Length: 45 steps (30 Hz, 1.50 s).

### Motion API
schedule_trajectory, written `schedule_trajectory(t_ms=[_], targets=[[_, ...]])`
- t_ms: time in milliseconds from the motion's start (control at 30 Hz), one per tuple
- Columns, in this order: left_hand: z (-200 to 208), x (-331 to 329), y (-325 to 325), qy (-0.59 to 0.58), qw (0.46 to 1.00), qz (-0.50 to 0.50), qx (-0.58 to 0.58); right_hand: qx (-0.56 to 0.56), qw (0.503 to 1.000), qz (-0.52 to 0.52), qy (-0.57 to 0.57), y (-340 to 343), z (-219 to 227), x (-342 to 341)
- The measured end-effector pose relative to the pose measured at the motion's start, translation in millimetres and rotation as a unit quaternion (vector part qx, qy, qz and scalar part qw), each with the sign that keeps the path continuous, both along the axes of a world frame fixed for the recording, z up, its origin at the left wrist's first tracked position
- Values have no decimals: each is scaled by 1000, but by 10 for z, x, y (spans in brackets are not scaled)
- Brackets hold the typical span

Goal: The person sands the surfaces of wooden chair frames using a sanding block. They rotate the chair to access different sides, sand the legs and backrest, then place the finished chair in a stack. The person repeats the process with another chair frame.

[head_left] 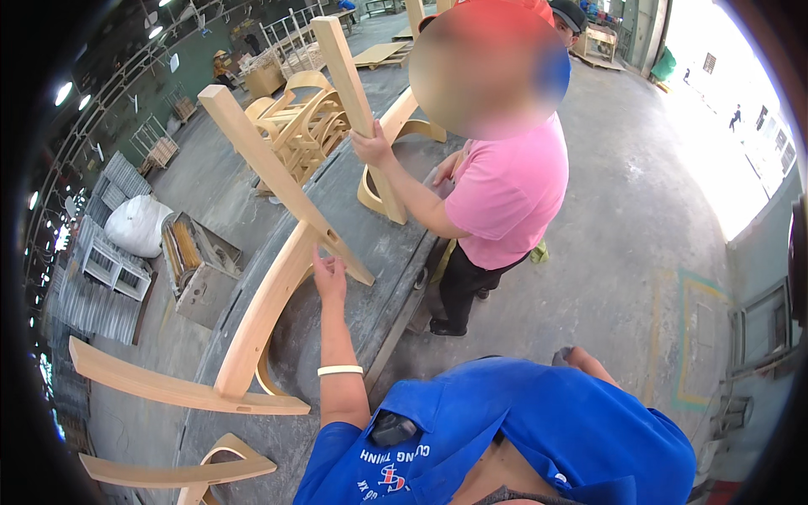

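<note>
My left hand, with a pale band on the forearm, is raised at a wooden frame. Its index finger stretches up to the joint where a straight light-wood leg meets a wide curved rail. The other fingers look partly bent, and nothing is held. A slot and small holes show in the leg near that joint. At the rail's near end lies a long curved wooden piece. Beyond my blue sleeve my right hand shows only in part, with something dark grey at its fingers that I cannot make out.
Beneath the frames runs a dark grey workbench. A co-worker in a pink shirt stands across it, gripping another wooden leg. Behind are stacked curved wooden parts. A second frame lies near the lower left.
</note>
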<state>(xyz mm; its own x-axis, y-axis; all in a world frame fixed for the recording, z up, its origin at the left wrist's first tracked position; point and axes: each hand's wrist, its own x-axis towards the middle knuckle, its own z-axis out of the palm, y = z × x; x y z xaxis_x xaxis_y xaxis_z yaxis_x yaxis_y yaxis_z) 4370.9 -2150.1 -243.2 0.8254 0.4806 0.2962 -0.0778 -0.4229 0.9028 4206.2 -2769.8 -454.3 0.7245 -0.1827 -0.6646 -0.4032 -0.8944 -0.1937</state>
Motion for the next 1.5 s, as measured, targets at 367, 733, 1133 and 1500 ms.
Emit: schedule_trajectory(t_ms=[367, 733, 1133, 1500], targets=[[1043, -1023, 1037, 292, 766, 133, 557, 26, 997, -42, 54, -84, 295, -90], [1028, -854, 1309, 248, 776, 136, 563, 6, 997, -46, 54, -246, -77, -291], [1129, -275, 1221, 262, 796, 154, 523, -40, 997, -40, 59, -105, 166, -321], [848, -159, 1243, 226, 805, 126, 534, -49, 995, -79, 29, 187, 700, -358]])
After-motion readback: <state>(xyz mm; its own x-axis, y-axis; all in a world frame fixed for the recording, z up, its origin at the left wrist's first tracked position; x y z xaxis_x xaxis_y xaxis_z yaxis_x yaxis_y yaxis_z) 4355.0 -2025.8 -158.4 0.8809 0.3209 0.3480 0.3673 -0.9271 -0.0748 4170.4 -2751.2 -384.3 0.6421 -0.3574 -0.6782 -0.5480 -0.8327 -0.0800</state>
